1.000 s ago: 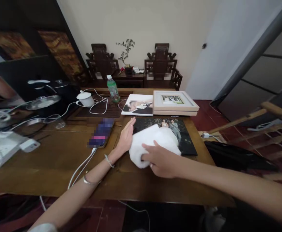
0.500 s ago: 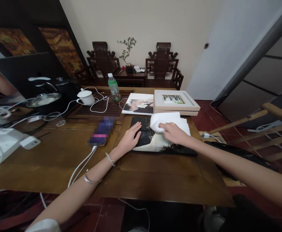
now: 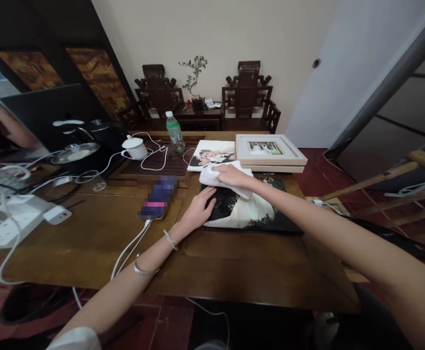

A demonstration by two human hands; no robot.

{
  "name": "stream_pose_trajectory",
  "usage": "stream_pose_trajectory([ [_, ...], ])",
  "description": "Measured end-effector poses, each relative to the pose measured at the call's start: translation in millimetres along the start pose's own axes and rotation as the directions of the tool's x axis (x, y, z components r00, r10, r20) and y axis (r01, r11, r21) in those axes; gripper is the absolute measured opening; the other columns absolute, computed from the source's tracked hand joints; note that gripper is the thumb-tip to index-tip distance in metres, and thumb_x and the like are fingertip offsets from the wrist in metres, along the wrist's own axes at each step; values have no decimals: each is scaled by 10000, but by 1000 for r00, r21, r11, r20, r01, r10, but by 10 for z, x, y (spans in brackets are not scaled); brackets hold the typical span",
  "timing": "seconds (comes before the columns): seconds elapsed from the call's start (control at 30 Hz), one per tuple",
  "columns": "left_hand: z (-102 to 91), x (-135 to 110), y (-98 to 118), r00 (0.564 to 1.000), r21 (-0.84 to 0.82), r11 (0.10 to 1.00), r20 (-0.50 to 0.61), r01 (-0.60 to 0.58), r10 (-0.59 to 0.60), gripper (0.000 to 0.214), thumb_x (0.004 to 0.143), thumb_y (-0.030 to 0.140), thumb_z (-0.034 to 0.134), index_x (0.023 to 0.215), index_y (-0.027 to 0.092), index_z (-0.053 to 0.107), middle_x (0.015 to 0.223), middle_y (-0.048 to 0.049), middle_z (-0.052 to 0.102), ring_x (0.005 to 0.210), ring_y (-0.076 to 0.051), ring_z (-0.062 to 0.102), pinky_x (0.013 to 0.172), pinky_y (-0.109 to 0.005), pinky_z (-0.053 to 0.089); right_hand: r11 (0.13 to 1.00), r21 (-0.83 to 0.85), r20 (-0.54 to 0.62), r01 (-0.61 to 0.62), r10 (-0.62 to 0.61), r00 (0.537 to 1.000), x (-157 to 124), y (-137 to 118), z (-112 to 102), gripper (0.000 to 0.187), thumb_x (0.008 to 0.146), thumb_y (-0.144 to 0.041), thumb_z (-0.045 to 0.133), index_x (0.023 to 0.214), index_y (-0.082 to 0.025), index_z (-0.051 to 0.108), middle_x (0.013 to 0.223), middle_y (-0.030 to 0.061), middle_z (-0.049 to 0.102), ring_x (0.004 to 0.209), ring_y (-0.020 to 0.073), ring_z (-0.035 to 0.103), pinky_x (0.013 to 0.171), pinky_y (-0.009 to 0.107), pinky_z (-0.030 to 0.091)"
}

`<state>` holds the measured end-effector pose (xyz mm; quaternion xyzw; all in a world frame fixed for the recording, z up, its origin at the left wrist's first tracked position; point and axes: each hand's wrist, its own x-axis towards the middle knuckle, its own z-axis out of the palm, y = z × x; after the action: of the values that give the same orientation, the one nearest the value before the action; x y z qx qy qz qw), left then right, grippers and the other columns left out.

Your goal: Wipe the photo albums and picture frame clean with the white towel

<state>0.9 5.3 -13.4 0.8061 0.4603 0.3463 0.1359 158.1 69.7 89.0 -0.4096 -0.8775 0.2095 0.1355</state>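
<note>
A dark photo panel [image 3: 256, 214] showing a white dress lies flat on the wooden table [image 3: 88, 238]. My left hand [image 3: 198, 210] rests flat on the panel's left edge, fingers stretched out. My right hand [image 3: 232, 176] presses a white cloth [image 3: 212, 176] onto the panel's far left corner, fingers closed over the cloth. Beyond the cloth lie a frameless photo print [image 3: 212, 154] and a stack of pale wooden picture frames [image 3: 269, 151].
A phone [image 3: 159, 197] on a white cable lies left of the panel. Further left are a white cup [image 3: 135, 147], a green bottle [image 3: 175, 132], a power strip [image 3: 11, 226] and tangled cords. Two dark wooden chairs [image 3: 247, 95] stand by the wall.
My right hand has swept the cloth from the panel's near side up to its far right, then left to the far left corner. My left hand moved onto the panel's left edge.
</note>
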Motion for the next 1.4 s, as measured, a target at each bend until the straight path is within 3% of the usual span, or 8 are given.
stream_pose_trajectory([
  [0.4,-5,-2,-3,1000,-27,1000,14,-8,8,426,934,321,407,1262,97,560,1384,-163,512,1332,-253,426,1124,-470,328,962,-161,-140,-221,199,970,-1271,964,-373,272,690,-136,388,839,-174,612,898,108,688,856,281,600,784,363,416],
  [0.53,-2,-11,-1,1000,-34,999,4,4,-4,414,936,334,411,1262,126,558,1383,-147,518,1333,-249,426,1120,-479,328,943,-259,-106,-211,190,976,-1727,818,-192,217,719,-113,370,801,-190,555,830,120,681,838,284,624,802,412,440],
  [0.67,-14,-20,19,1000,-38,999,-19,14,-15,415,935,331,415,1278,133,540,1432,-141,463,1361,-245,383,1131,-463,307,967,-237,-108,-98,74,991,-2231,453,135,272,689,-80,390,870,-200,553,1318,171,547,1221,307,496,1044,572,279],
  [0.8,-16,-21,23,999,-31,999,-32,37,-38,423,928,331,425,1293,141,525,1470,-141,409,1366,-258,374,1131,-470,299,992,-126,-42,16,-22,999,-2551,126,293,271,593,-63,429,780,-230,531,1420,128,462,1319,284,396,1118,567,168],
  [1.0,14,-12,-34,999,-13,999,-1,38,-38,461,925,337,419,1285,69,525,1418,-191,465,1348,-263,403,1133,-457,302,988,-151,-1,-25,25,1000,-2154,221,53,228,670,-57,384,769,-226,501,992,103,658,971,255,596,1044,524,280],
  [1.1,16,-12,-52,1000,-24,999,1,22,-22,453,926,346,419,1276,82,536,1406,-183,483,1347,-264,404,1130,-474,304,977,-203,-63,-70,58,996,-1757,465,-114,180,676,-73,368,697,-225,463,683,43,579,738,233,560,885,416,390],
  [1.2,13,-15,-60,1000,-24,1000,-7,20,-20,440,926,349,424,1281,115,537,1406,-160,491,1346,-255,406,1129,-472,308,978,-198,-77,-68,53,996,-1436,700,-249,150,652,-91,371,669,-224,439,642,24,523,694,218,529,692,314,384],
  [1.4,16,-22,-77,1000,-37,999,-6,13,-14,435,925,353,430,1282,130,541,1404,-153,494,1345,-256,407,1128,-480,306,973,-217,-115,-79,55,992,-1195,903,-293,168,675,-94,364,713,-213,476,681,36,556,719,225,542,694,313,372],
])
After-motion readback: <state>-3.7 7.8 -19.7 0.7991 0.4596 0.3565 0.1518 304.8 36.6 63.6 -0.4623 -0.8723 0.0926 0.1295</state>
